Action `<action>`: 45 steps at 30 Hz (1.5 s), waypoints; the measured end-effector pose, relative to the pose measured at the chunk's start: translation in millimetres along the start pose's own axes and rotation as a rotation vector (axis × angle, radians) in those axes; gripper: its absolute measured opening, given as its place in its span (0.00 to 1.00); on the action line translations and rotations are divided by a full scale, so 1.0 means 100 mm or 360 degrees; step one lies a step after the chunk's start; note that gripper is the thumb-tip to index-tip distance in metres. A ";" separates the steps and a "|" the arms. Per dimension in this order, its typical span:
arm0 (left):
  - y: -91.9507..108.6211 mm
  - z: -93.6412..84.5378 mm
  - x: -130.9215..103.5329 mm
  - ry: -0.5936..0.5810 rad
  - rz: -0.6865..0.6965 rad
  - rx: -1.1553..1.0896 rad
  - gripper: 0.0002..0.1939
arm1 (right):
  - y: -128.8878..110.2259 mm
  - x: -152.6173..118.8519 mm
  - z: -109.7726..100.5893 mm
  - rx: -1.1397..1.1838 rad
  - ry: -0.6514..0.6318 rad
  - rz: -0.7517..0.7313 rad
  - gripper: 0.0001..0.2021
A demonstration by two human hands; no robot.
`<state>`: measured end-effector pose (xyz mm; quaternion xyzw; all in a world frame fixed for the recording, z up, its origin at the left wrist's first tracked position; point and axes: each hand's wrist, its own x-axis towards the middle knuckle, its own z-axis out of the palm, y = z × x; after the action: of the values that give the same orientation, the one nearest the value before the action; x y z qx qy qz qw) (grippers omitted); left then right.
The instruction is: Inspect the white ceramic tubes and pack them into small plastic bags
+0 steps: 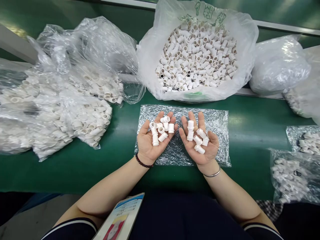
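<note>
My left hand lies palm up, fingers spread, with several short white plastic fittings resting on the palm and fingers. Beside it, my right hand is also palm up with its fingers apart, bearing several more white fittings. The two hands are close together but apart, over a flat clear plastic bag on the green surface. Beyond them stands a large open plastic bag full of loose white fittings.
Clear bags of white fittings cover the left of the green table. A bundled plastic bag sits at the back right. Filled small bags lie at the right edge. An ID card hangs at the front.
</note>
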<state>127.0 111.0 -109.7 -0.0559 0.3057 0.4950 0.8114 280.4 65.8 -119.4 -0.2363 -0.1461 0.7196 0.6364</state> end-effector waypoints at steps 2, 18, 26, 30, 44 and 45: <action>0.00 0.00 0.00 -0.0030 0.0000 -0.0005 0.24 | 0.00 0.00 0.00 -0.0009 -0.0005 0.0027 0.23; -0.02 -0.07 0.02 -0.0332 -0.0120 -0.0137 0.28 | -0.22 0.11 -0.06 -0.0325 0.0680 -0.0449 0.12; -0.03 -0.07 0.03 -0.0342 -0.0214 -0.0146 0.30 | -0.23 0.16 -0.14 -0.0192 0.0690 -0.0301 0.12; -0.04 -0.12 0.06 -0.0364 -0.0211 -0.0115 0.30 | -0.15 0.15 -0.13 -0.0637 0.0684 -0.0518 0.11; -0.01 -0.10 0.09 -0.0296 -0.0190 -0.0070 0.28 | -0.05 -0.06 0.02 -0.2596 -0.0384 -0.1022 0.04; 0.00 -0.10 0.10 -0.0311 -0.0178 -0.0072 0.28 | -0.09 -0.10 0.09 -0.2689 -0.0768 -0.0836 0.01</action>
<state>125.7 114.2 -123.6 -0.0426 0.2104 0.4588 0.8622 284.5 58.0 -105.7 -0.4255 -0.8018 0.2355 0.3474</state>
